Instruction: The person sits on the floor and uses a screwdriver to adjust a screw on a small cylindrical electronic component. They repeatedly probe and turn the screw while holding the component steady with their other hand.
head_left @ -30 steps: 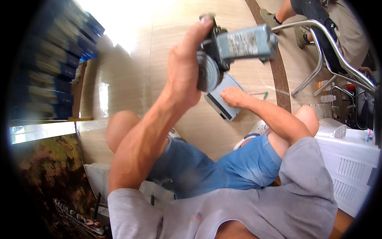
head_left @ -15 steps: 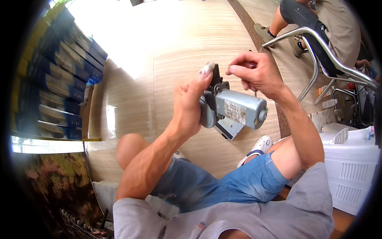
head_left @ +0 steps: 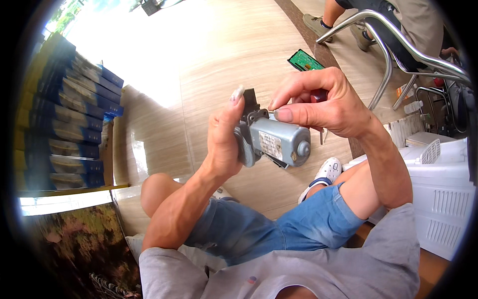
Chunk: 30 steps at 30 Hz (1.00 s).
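My left hand (head_left: 225,142) is closed around a silver-grey electric motor (head_left: 285,141) with a white label. The thumb points up beside the motor's black bracket (head_left: 253,103). A round grey part sits at the bracket end, partly behind the fingers. My right hand (head_left: 328,102) is pinched just above the motor, its fingertips close to the bracket's metal flange. Something tiny seems to be between thumb and forefinger, too small to name. The folded fingers also hold what looks like a screwdriver (head_left: 319,94), its dark red handle and thin shaft partly showing below the hand.
On the floor beyond my right hand lies a green circuit board (head_left: 304,60) in a black frame. Stacked blue and yellow boxes (head_left: 79,119) stand at left. A chrome-framed chair (head_left: 383,30) and a seated person's legs are at upper right, above a white plastic housing (head_left: 438,199).
The motor has shifted left and tilted. My right hand has come down from above to the bracket flange, fingertips now at it. The circuit board has come into view.
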Motion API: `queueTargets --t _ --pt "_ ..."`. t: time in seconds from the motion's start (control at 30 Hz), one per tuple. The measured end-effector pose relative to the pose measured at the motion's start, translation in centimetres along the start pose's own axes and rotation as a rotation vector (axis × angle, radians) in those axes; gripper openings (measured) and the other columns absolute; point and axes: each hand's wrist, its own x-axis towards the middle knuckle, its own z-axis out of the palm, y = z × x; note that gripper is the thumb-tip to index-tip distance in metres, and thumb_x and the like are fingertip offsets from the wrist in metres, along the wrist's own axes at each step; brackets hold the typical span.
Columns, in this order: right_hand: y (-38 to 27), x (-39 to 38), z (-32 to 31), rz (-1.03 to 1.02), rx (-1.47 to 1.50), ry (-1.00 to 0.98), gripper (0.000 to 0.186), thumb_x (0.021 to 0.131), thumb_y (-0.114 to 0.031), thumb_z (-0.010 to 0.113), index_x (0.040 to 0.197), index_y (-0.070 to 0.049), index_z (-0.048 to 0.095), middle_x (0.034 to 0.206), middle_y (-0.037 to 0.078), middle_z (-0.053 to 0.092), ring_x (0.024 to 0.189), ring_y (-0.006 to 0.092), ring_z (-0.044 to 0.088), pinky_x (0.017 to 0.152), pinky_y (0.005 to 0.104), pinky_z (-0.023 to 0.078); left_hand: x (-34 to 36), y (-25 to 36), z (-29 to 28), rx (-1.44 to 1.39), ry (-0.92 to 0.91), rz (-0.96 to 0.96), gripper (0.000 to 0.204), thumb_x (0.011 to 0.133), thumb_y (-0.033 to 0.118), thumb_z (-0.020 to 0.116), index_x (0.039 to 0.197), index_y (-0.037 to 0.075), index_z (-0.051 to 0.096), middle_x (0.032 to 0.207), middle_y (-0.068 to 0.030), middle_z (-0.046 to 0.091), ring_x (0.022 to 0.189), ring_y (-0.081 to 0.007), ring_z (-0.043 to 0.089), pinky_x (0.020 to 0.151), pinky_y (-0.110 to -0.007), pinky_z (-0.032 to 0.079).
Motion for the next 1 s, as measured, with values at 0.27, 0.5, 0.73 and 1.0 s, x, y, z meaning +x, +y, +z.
queueTargets --t 0.27,0.5,0.73,1.0 --pt "0.7 0.4 0.5 -0.005 0.025 -0.033 0.012 0.079 -0.010 0.076 0.087 -0.002 0.071 0.082 0.001 0.066 0.060 0.0018 0.053 0.050 0.0167 0.039 -0.3 0.0 -0.9 0.091 -0.024 -0.017 0.047 0.093 0.047 0.048 0.104 0.003 0.060 0.091 -0.0113 0.065 0.079 -0.0169 0.065 0.069 -0.030 0.054" --pt "0.2 0.4 0.2 -0.020 -0.056 -0.046 0.016 0.080 -0.015 0.076 0.091 -0.004 0.072 0.071 -0.001 0.065 0.061 0.0047 0.057 0.054 0.0188 0.044 0.1 0.0 -1.0 0.192 -0.076 -0.043 0.055 0.093 0.052 0.043 0.111 0.002 0.056 0.098 -0.0149 0.066 0.084 -0.0215 0.068 0.073 -0.032 0.058" --pt "-1.0 0.2 -0.3 0.102 -0.166 -0.130 0.014 0.078 -0.012 0.074 0.086 -0.001 0.072 0.072 0.002 0.066 0.070 0.0074 0.060 0.064 0.0217 0.046 -1.0 1.0 -0.3 0.236 -0.060 0.122 0.033 0.092 0.033 0.061 0.081 0.003 0.071 0.076 -0.0027 0.067 0.067 -0.0071 0.060 0.058 -0.024 0.047" --pt "-1.0 0.0 -0.4 0.204 -0.160 -0.140 0.018 0.077 -0.015 0.076 0.085 0.001 0.071 0.071 0.001 0.064 0.065 0.0056 0.055 0.059 0.0206 0.042 -1.9 2.2 1.3 0.560 0.009 0.175 0.022 0.088 0.021 0.067 0.084 -0.001 0.071 0.072 -0.0017 0.066 0.065 -0.0055 0.058 0.057 -0.022 0.046"
